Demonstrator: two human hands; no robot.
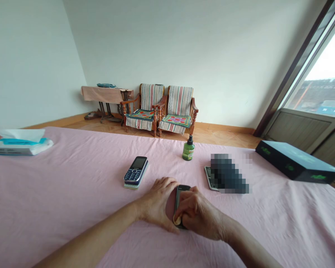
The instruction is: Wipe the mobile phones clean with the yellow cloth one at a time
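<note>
Dark rectangular phone [181,195]: between both hands; likely light, stiff, slick, breakable; best held by long edges.
Left hand [158,204]: spread wide around it; cannot tell if gripping.
Right hand [199,214]: curled, pinching yellowish soft-looking scrap [176,220] against it.
Green black-capped bottle [188,152]: beyond right hand; contents unclear.
White-blue tissue pack [25,148]: left of left hand, sheet protruding.

- We are in a home, in a plain sitting room.
- Two wooden armchairs [158,105] stand side by side before the pale far wall [226,56], dressed in striped throws [180,98] and bright patterned seat mats [175,120].
- Left of them we see a cloth-draped table [102,94]; its dark legs, small from here, may be a treadle sewing-machine base.
- Near us, a pink cloth [86,178] bears a tissue pack [30,147].
- Wood-toned skirting [226,128] edges the room, and a large window [325,83] lights our right side.
</note>
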